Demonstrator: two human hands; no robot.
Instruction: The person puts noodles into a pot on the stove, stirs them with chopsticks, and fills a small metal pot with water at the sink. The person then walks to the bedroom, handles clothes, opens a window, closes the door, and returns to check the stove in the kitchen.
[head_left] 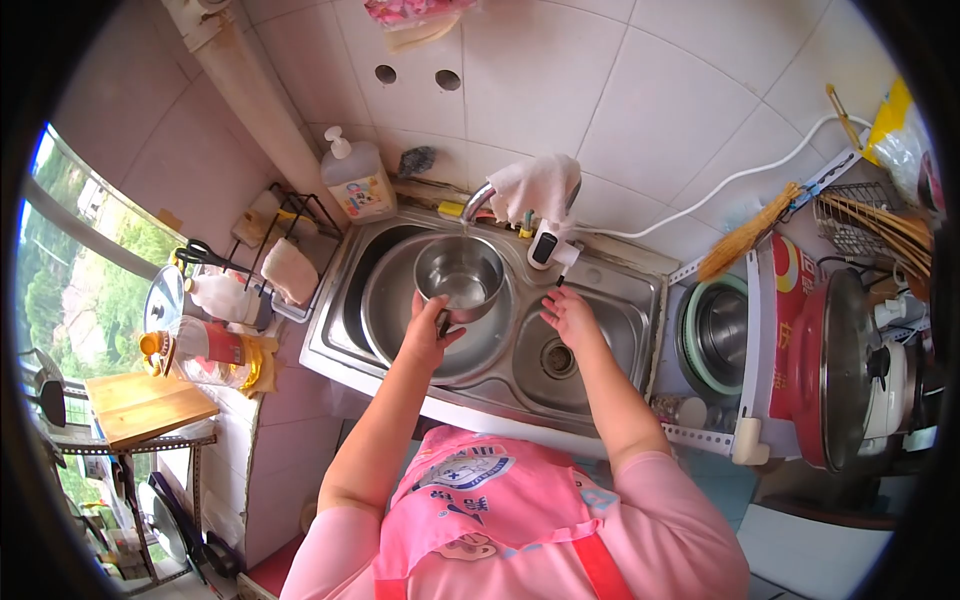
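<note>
My left hand (430, 327) is wrapped round the dark handle of a small steel pot (460, 277), which is tilted slightly under the faucet (478, 203). Water shows in the pot. Beneath it, a wide steel basin (390, 318) rests in the left bowl of the sink (330, 335). My right hand (570, 315) is held over the right bowl, with its fingers apart and nothing in them. Just above its fingertips are the faucet's white heater unit (545, 246) and a small dark lever. A pale cloth (535, 187) drapes over the faucet.
A soap bottle (358, 185) stands behind the sink's left corner. Bottles and a wooden board (150, 405) are at the left. Stacked bowls (715, 335), a straw brush (750, 232) and a red-rimmed pan (835, 370) are at the right. A white cable (700, 205) runs along the wall.
</note>
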